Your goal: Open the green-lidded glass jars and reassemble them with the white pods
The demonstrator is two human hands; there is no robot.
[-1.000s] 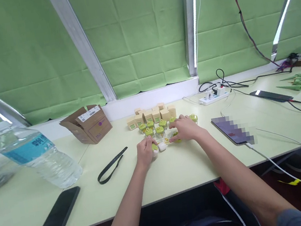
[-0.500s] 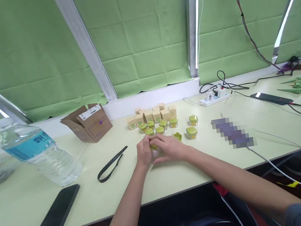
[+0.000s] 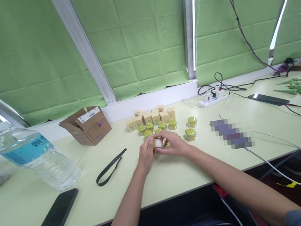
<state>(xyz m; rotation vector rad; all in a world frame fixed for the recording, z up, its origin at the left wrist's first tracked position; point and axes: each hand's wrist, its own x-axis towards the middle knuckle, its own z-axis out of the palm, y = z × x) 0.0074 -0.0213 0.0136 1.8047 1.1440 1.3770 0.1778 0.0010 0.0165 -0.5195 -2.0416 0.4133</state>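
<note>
Between my two hands is a small square jar (image 3: 159, 143), tipped on its side, with a green cap toward the left and a whitish body toward the right. My left hand (image 3: 146, 153) is closed around the green end. The fingers and thumb of my right hand (image 3: 175, 144) curl around the pale end. Just beyond them stand several small clear jars with green lids (image 3: 172, 124), each lid topped with a loop. Two more such jars, a front one (image 3: 190, 134) and a rear one (image 3: 192, 121), stand to the right. My fingers hide part of the held jar.
Small beige boxes (image 3: 155, 118) stand behind the jars. Left are an open cardboard carton (image 3: 90, 127), a black strap (image 3: 109, 170), a large water bottle (image 3: 40, 156) and a dark phone (image 3: 52, 222). A power strip (image 3: 213, 98), cables and another phone (image 3: 268, 99) lie right.
My right hand has shifted slightly and its fingers have opened around the jar, so the jar's pale body now shows between my hands. The whole view has tilted slightly.
</note>
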